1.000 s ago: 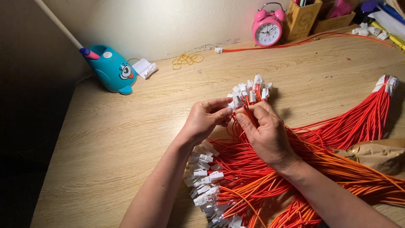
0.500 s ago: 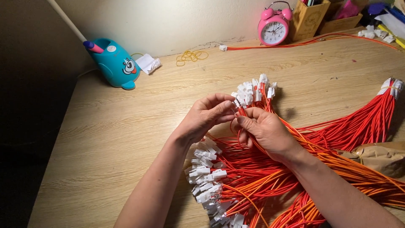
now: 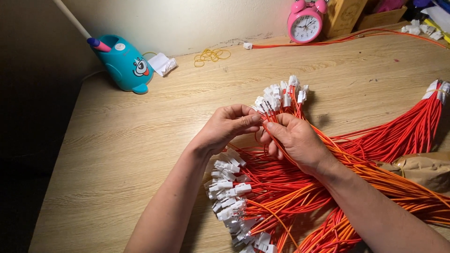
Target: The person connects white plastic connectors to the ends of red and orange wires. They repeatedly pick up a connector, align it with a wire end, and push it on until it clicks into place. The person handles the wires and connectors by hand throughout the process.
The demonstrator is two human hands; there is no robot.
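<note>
While both hands are kept together above the middle of the wooden table (image 3: 117, 154), a bunch of red wires (image 3: 286, 100) tipped with white plastic plugs is held upright between them. The right hand (image 3: 297, 140) is wrapped around the stems of this bunch, with the fingers closed on the wires and the thumb pressed along the front. The left hand (image 3: 227, 126) is brought up against it from the side, and its thumb and forefinger are pinched shut at the base of the plugs; whether a single wire or a plug is caught in that pinch cannot be told. The plug ends of the bunch are fanned out just above the fingertips.

Beneath the wrists, a large heap of loose red and orange wires (image 3: 300, 201) is spread over the table, its white plugs (image 3: 229, 187) clustered just below the left forearm. Farther right, another sheaf of red wires (image 3: 412, 126) is laid out toward the table edge, with a crumpled brown paper bag (image 3: 422, 166) lying on it.

Along the back wall, a teal whale-shaped holder (image 3: 124, 65), a few yellow rubber bands (image 3: 211, 55) and a pink alarm clock (image 3: 304, 21) are set well apart from the hands.
</note>
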